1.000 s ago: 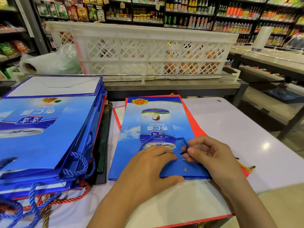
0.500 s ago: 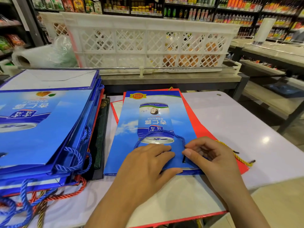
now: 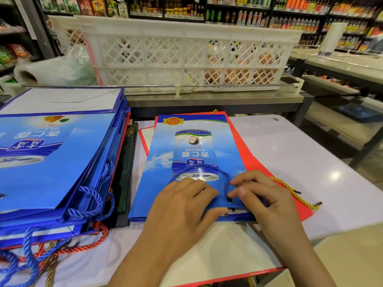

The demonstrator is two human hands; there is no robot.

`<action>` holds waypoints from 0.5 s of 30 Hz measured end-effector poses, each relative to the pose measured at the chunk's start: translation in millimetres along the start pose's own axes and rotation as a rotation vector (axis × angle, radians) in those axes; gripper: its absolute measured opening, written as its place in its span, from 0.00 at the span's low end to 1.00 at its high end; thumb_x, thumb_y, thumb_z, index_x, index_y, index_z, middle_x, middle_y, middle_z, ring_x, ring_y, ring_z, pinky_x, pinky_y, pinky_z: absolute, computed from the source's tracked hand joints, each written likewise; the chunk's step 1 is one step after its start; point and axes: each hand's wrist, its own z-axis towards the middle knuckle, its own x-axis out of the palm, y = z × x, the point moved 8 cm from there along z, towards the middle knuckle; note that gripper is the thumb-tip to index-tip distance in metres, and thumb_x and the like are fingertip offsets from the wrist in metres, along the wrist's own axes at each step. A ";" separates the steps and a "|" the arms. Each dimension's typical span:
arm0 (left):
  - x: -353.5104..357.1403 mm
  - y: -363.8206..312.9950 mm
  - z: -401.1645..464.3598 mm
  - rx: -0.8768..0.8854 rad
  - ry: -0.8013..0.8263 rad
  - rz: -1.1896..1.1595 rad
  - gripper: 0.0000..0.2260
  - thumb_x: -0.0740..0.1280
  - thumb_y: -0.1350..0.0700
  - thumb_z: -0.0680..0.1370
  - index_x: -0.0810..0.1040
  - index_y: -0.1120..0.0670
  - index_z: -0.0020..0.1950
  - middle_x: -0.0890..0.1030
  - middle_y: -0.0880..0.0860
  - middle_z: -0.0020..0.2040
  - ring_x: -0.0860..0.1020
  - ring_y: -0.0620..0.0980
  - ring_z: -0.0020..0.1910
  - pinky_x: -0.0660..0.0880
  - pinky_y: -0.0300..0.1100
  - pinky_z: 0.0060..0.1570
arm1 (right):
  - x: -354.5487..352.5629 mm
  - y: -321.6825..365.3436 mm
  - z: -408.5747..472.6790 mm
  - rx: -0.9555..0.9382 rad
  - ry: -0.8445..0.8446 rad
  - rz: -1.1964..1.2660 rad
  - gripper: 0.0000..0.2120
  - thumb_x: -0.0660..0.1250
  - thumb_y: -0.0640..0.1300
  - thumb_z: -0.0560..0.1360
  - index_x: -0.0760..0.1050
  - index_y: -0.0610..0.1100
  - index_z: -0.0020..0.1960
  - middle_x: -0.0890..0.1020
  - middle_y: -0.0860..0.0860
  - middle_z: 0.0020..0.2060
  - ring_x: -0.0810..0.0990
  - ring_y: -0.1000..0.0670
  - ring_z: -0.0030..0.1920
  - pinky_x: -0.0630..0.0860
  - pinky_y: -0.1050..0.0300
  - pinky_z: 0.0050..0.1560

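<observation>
1. Right hand (image 3: 267, 195) pinched the black tip of the blue cord (image 3: 207, 167) between thumb and forefinger, close to the near edge of the blue bag (image 3: 186, 150). Its other fingers were curled.
2. Left hand (image 3: 182, 206) lay spread on the bag's near end, pressing it flat, with the thumb along the near edge.
3. The bag lay print-up on a red bag (image 3: 255, 162), near the middle of the white counter (image 3: 310, 162). The cord looped across the printed can between the two hands.
4. The hole for the cord was not clearly visible behind the fingers. Aimed blind, the soft cord could buckle and the tip could miss.
5. If the left hand's pressure eased, the glossy bag would likely slide on the red one.
6. A loose yellow cord (image 3: 290, 188) lay just right of the right hand and could snag it.
7. A stack of blue bags (image 3: 51, 162) sat to the left and a white crate (image 3: 186, 48) on the far side.
</observation>
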 end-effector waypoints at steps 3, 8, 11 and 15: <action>-3.2 -2.0 0.6 0.034 -0.053 0.001 0.14 0.60 0.43 0.78 0.80 0.50 0.48 0.80 0.44 0.43 0.77 0.46 0.40 0.66 0.36 0.42 | -2.9 -1.1 0.5 0.012 -0.033 0.053 0.12 0.62 0.49 0.71 0.84 0.51 0.37 0.81 0.56 0.46 0.80 0.56 0.51 0.72 0.72 0.47; -1.0 -8.4 0.8 0.106 -0.071 0.019 0.13 0.60 0.48 0.78 0.81 0.50 0.52 0.80 0.45 0.44 0.77 0.47 0.40 0.68 0.37 0.40 | -1.2 1.3 0.1 -0.026 -0.037 0.034 0.13 0.60 0.52 0.70 0.82 0.51 0.38 0.81 0.57 0.44 0.80 0.56 0.49 0.72 0.71 0.46; -0.6 -8.6 1.1 0.091 -0.059 0.006 0.13 0.59 0.49 0.78 0.82 0.49 0.53 0.81 0.44 0.44 0.78 0.47 0.39 0.71 0.38 0.37 | -4.6 6.4 -1.9 -0.078 -0.075 0.002 0.09 0.61 0.50 0.71 0.79 0.50 0.38 0.81 0.57 0.43 0.80 0.55 0.48 0.72 0.71 0.46; -5.5 0.6 1.7 -0.065 -0.065 -0.130 0.13 0.57 0.46 0.80 0.81 0.47 0.54 0.80 0.42 0.46 0.78 0.43 0.43 0.75 0.36 0.37 | -10.9 23.0 -10.0 -0.250 -0.173 -0.148 0.07 0.62 0.46 0.73 0.75 0.47 0.39 0.79 0.56 0.46 0.78 0.55 0.50 0.72 0.69 0.48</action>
